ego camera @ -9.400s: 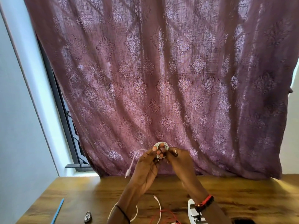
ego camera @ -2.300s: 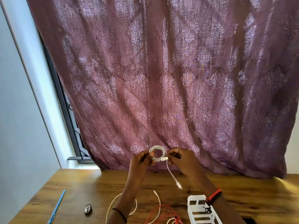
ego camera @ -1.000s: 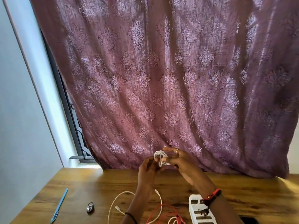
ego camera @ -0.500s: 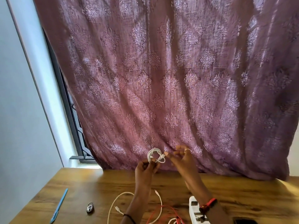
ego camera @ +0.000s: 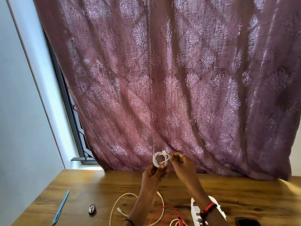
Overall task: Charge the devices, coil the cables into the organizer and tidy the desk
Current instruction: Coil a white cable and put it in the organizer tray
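A small coil of white cable is held up above the wooden desk, in front of the curtain. My left hand pinches the coil's lower edge. My right hand, with a ring on one finger, pinches its right side. A plug end sticks up at the coil's top. On the desk below lie a loose white cable and a red cable. A white slotted organizer sits under my right forearm, partly hidden.
A blue pen and a small padlock lie at the desk's left. A dark phone shows at the bottom right edge. A mauve patterned curtain hangs behind the desk, with a window frame and a pale wall at left.
The dangling cable end has been wound into the coil. Both hands stay raised with it, and my right hand has shifted to grip its right side.
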